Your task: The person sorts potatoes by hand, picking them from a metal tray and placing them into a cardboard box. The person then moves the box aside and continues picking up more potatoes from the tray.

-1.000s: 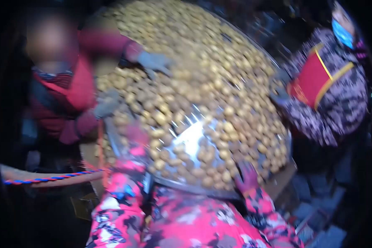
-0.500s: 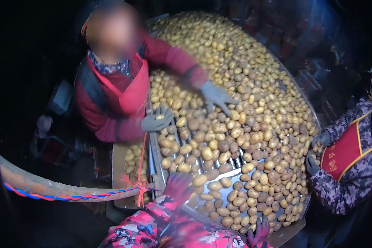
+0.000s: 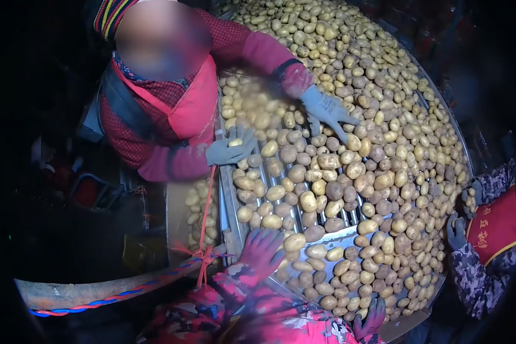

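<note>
My left hand [image 3: 262, 251], in a pink-purple glove, lies at the near left corner of the sorting table, its fingers stretched toward the potatoes [image 3: 295, 242]. No potato shows in its grasp. Lower right, my right hand [image 3: 371, 321], gloved the same way, rests by the near edge of the heap with fingers apart, close to several potatoes; its palm is partly hidden. Pink camouflage sleeves [image 3: 235, 292] cover both arms. Between the hands, potatoes lie on a bluish metal plate [image 3: 321, 266], with metal rollers [image 3: 297, 215] beyond it.
Across the rollers, a person in a red apron [image 3: 192, 114] has grey-gloved hands [image 3: 329, 112] at the potatoes. Another person's gloved hand [image 3: 457, 231] is at the right edge. A curved pipe [image 3: 97, 292] wrapped in coloured cord stands left, near a box of potatoes [image 3: 180, 215].
The whole view has shifted, so most of the scene sits further right, its upper part higher. My left hand looks sharper; both my hands keep about the same places at the table.
</note>
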Demonstrator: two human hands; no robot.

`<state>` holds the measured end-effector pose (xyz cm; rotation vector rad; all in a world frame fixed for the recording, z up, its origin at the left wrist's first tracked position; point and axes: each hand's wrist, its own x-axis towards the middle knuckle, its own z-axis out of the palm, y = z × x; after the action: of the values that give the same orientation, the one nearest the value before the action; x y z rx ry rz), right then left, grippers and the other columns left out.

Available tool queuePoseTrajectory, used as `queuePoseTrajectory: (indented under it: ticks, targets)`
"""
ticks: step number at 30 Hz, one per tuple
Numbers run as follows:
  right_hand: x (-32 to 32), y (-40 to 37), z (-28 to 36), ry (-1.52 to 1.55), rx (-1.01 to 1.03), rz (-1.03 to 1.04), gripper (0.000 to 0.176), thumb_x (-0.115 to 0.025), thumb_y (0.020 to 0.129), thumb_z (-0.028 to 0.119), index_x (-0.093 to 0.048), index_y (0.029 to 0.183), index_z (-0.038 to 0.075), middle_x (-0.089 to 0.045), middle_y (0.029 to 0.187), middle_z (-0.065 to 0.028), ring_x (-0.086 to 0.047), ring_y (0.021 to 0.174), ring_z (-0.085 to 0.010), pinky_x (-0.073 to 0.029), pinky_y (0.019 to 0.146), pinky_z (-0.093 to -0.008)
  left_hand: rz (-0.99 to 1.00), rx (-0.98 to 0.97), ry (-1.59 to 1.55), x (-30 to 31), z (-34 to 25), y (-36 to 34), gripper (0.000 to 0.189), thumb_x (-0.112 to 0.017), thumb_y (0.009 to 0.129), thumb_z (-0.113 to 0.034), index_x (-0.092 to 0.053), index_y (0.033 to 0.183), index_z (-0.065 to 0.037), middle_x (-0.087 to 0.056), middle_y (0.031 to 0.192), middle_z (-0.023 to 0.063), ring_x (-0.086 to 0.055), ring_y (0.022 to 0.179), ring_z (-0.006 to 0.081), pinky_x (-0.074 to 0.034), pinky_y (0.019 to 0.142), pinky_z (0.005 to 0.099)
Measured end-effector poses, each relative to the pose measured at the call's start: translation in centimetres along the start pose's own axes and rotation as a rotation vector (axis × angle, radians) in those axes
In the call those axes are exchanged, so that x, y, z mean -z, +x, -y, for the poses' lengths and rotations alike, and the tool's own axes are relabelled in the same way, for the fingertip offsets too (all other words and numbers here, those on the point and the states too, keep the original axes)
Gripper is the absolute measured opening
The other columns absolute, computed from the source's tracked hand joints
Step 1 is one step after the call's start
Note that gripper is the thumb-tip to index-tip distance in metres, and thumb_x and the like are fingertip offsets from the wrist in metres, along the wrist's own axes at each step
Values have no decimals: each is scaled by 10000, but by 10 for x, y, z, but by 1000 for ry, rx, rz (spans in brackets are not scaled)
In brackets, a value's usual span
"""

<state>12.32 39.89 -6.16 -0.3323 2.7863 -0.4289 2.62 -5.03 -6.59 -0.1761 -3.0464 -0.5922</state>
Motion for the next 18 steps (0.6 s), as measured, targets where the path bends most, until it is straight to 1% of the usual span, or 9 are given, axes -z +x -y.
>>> queuePoseTrajectory:
  ticks: [4,7,8,11,12,15,16,17,18]
  targets:
    - [-6,0,-1,37,-15,-61,761,-680,829,316,-428,1470,-8,-395,1496,-321,-383,1379,-499,-328,1138,-571,27,0,29,3,-2,2,535,-632,927,-350,-564,1376,-68,-570,1376,154,-483,1319,367,-298,1138,565]
    - [-8,-1,-1,71,-9,-104,757,-694,795,300,-453,1447,0,-394,1494,-318,-389,1377,-491,-325,1135,-569,-10,-10,35,2,-4,-1,516,-645,920,-340,-585,1349,-60,-582,1360,137,-494,1303,370,-306,1134,564]
    - [-9,-4,-2,78,-11,-116,756,-698,784,295,-462,1440,2,-393,1493,-317,-391,1376,-488,-324,1135,-568,-16,22,-35,-3,-4,-3,536,-680,878,-351,-598,1321,-60,-553,1369,219,-474,1294,454,-273,1155,606]
    - [-11,-7,-1,104,-23,-157,753,-712,750,279,-487,1417,10,-392,1491,-314,-397,1373,-481,-322,1132,-566,-27,12,-53,-1,-6,-1,528,-689,870,-342,-606,1307,-56,-565,1339,234,-474,1294,453,-276,1158,600]
    - [-7,-8,4,107,-28,-163,744,-715,761,276,-489,1414,0,-410,1486,-301,-399,1377,-472,-314,1142,-560,-21,7,-35,1,-7,-1,530,-693,866,-335,-605,1308,-56,-569,1333,243,-478,1287,455,-290,1152,592]
    - [-2,-1,-9,94,103,-266,700,-702,846,432,-547,1370,-5,-550,1349,-281,-512,1248,-483,-396,1069,-569,-70,-23,89,-4,-6,-1,512,-710,861,-341,-626,1269,-44,-615,1277,176,-525,1268,373,-344,1114,553]
    - [-5,-1,-12,91,73,-276,702,-706,840,438,-550,1372,7,-550,1358,-266,-513,1253,-469,-393,1076,-561,-102,-58,77,-21,8,-4,546,-718,845,-361,-619,1271,-36,-608,1271,213,-530,1250,399,-367,1088,563]
    - [-17,0,-14,87,31,-279,704,-710,834,444,-553,1374,20,-551,1367,-250,-513,1257,-456,-391,1082,-553,-27,53,-10,-20,3,-2,549,-713,846,-360,-614,1274,-31,-601,1278,234,-539,1220,426,-380,1063,580]
    - [-23,0,-12,82,-13,-276,706,-714,829,449,-556,1376,32,-551,1376,-234,-514,1262,-442,-388,1089,-545,-136,-56,6,-25,6,-5,528,-705,856,-328,-610,1277,-24,-600,1281,236,-544,1195,444,-385,1051,586]
